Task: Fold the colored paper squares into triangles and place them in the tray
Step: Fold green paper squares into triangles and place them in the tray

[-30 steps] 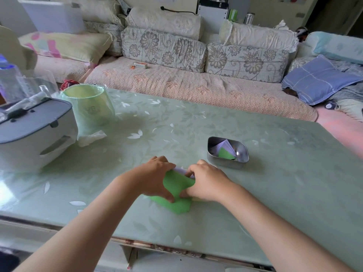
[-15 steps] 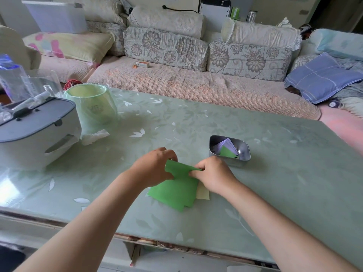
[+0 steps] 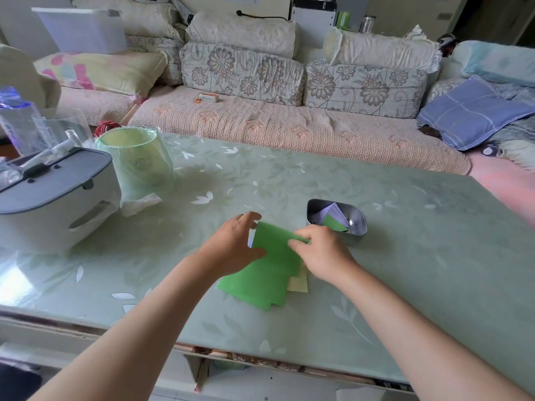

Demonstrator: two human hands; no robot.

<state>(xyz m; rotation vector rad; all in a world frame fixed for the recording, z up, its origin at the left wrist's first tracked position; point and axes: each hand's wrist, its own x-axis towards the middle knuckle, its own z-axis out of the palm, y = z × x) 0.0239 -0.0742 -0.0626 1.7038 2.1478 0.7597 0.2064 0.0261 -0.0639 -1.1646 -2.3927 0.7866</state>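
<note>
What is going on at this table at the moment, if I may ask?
A person is folding coloured paper. The left hand and right hand both pinch the top green paper square, raising its far edge off a small stack of green and yellow sheets on the table. It is not yet a triangle. The metal tray beside the right hand holds a few folded pieces.

Green-lined bin (image 3: 136, 157) beside grey-lidded box (image 3: 52, 198) on table (image 3: 419, 256); floral sofa (image 3: 289, 125) behind.
</note>
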